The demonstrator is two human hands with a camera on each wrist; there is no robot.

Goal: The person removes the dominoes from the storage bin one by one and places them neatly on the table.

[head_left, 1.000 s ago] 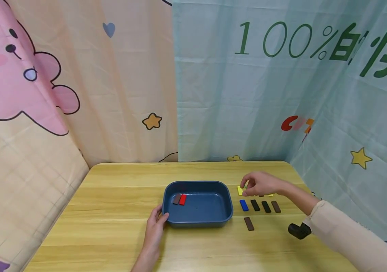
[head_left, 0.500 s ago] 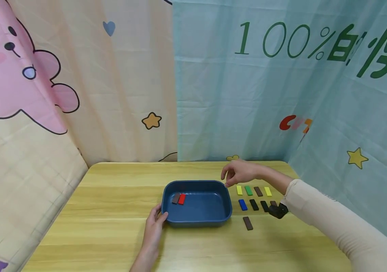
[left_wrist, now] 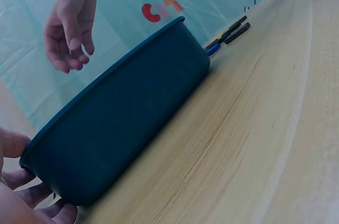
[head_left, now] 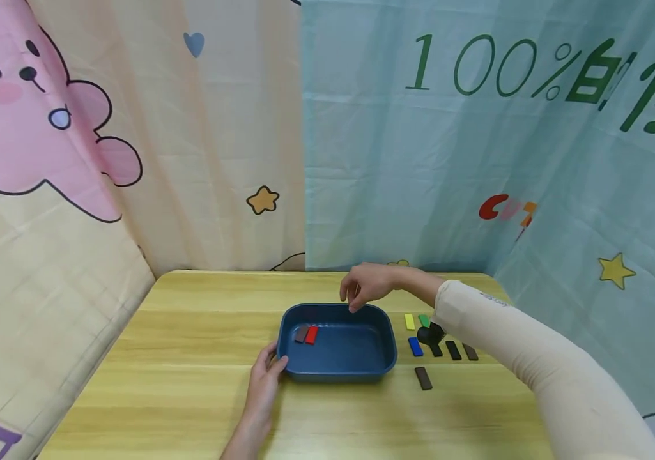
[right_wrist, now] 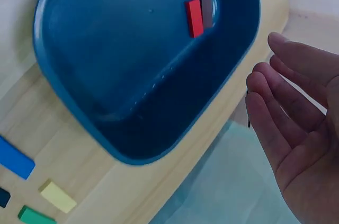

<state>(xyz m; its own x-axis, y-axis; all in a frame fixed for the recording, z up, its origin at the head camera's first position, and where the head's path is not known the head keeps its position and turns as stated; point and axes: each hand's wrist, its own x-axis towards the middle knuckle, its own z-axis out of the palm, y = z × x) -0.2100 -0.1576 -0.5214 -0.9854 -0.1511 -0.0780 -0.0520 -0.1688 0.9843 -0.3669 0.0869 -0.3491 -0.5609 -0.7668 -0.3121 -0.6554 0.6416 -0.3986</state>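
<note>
My left hand (head_left: 264,382) grips the left end of a dark blue plastic basin (head_left: 335,377), thumb over the rim and fingers against the outer wall. Inside the basin, at its left side, a brown block (head_left: 301,333) and a red block (head_left: 312,335) lie side by side. My right hand (head_left: 369,283) hovers above the far rim, fingers loosely bent. Nothing shows between its thumb and fingers in the right wrist view, where the right hand (right_wrist: 296,113) is beside the basin (right_wrist: 132,158). The left wrist view also shows that right hand (left_wrist: 71,28) above the basin.
Right of the basin lie small blocks: yellow (head_left: 409,322), green (head_left: 423,320), blue (head_left: 415,347), black (head_left: 453,350) and brown (head_left: 423,378). The right sleeve (head_left: 511,345) and a black wrist device (head_left: 431,334) cover part of that group. Curtains (head_left: 390,160) hang behind the wooden table (head_left: 189,358).
My right hand has moved left from above the yellow and green blocks to above the basin's far rim. The left hand stays on the basin, and the two blocks inside lie as before.
</note>
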